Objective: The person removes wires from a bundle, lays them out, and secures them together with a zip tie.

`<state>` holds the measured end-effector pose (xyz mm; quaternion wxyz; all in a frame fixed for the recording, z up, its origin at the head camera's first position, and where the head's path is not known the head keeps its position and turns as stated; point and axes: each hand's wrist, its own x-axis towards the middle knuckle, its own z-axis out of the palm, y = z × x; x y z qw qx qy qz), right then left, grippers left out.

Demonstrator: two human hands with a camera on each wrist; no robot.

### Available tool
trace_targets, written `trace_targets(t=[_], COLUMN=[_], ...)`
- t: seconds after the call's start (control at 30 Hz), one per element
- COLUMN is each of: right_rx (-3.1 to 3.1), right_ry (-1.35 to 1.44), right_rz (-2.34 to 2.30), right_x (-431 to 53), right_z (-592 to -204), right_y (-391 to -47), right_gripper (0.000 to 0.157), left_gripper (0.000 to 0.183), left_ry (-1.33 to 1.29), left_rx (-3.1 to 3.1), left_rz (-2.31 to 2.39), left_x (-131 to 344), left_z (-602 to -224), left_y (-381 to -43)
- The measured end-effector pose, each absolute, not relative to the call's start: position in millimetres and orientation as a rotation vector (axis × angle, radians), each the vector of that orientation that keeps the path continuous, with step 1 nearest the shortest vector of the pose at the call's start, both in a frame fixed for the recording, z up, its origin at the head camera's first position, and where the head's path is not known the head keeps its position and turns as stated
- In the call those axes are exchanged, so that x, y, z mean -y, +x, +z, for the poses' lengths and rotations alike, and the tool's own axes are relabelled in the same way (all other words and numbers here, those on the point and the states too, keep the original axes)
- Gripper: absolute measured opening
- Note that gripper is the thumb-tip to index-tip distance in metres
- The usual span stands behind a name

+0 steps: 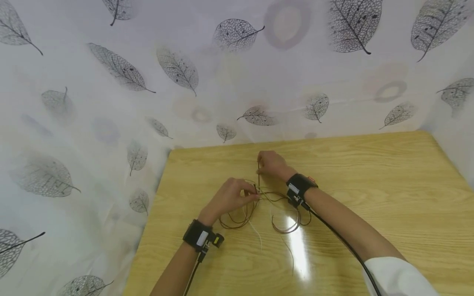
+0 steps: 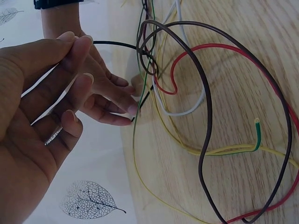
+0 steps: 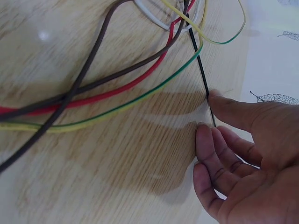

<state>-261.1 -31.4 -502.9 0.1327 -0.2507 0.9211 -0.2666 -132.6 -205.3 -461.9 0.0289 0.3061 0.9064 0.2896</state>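
Note:
In the head view my left hand (image 1: 235, 193) is at the near left of a loose bundle of wires, and my right hand (image 1: 273, 164) is farther back. A thin black wire (image 2: 117, 44) runs from the left thumb and fingertips, which pinch it, to a tangle at the bundle's middle. My right hand (image 3: 252, 149) pinches another stretch of black wire (image 3: 201, 65), drawn straight between bundle and fingers. Around the tangle loop a brown wire (image 2: 208, 102), a red wire (image 2: 219, 45), a white wire (image 2: 180, 114) and a yellow-green wire (image 3: 140, 105).
The wires spread over a wood-grain table (image 1: 370, 172). A leaf-patterned white sheet (image 1: 237, 74) rises behind the table and on its left. Both wrists carry black straps with cameras, and a cable (image 1: 344, 242) trails along the right forearm.

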Motion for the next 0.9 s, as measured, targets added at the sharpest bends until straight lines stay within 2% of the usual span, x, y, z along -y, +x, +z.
trace_targets(t=[0.17, 0.33, 0.6, 0.77, 0.9], right_rx=[-2.662, -2.646, -2.513, -2.501, -2.464], right_ry=[-0.718, -0.725, -0.647, -0.763, -0.830], right_rz=[-0.822, -0.880, -1.190, -1.311, -1.419], right_x=[28, 28, 31, 31, 28], right_z=[-504, -508, -510, -506, -501], right_y=[-262, -263, -260, -255, -249], right_gripper=[0.045, 0.037, 0.029, 0.015, 0.012], left_gripper=[0.007, 0.008, 0.013, 0.018, 0.022], left_ry=[0.942, 0.930, 0.860, 0.823, 0.710], left_rx=[-2.794, -2.799, -2.774, -2.749, -2.728], left_rz=[0.901, 0.926, 0.997, 1.035, 1.048], left_x=[204, 202, 199, 201, 203], left_z=[-462, -463, -468, -473, -477], left_y=[-133, -134, -140, -145, -146])
